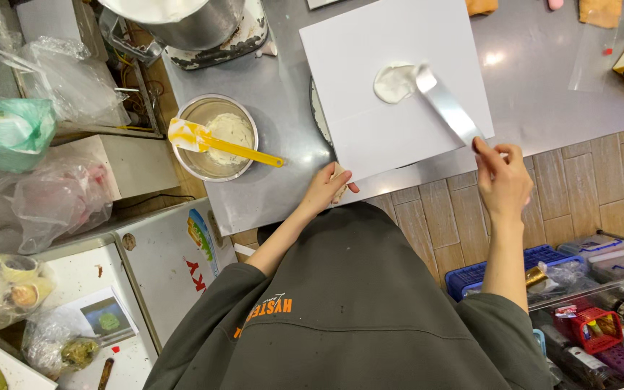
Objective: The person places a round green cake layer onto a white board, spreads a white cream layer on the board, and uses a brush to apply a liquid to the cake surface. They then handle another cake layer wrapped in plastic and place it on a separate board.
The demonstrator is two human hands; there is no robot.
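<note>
A square white cake board (391,87) lies on the grey steel worktop (543,87), and everything here is placed from that board. On its upper middle sits a round dab of white cream (393,82). The long flat metal palette knife (443,105) slants across the board's right half, its rounded tip touching the right edge of the cream and its handle end running off the board's lower right corner. There the right hand (503,180) has its grip clamped on the knife's handle, forefinger stretched up along it. The left hand (326,189) rests at the board's lower left corner, thumb on top of the edge and fingers curled under it, so its grip is closed on the board; a pale scrap shows under the fingers, too hidden to name.

Left of the board, well apart from it, stands a round steel bowl (198,160) holding white cream, with a yellow silicone spatula (214,143) laid across it, blade to the left. Beyond the board's upper left corner is a large steel mixing pot (196,22). Below the board's right side, off the worktop, sits a blue plastic crate (485,274).
</note>
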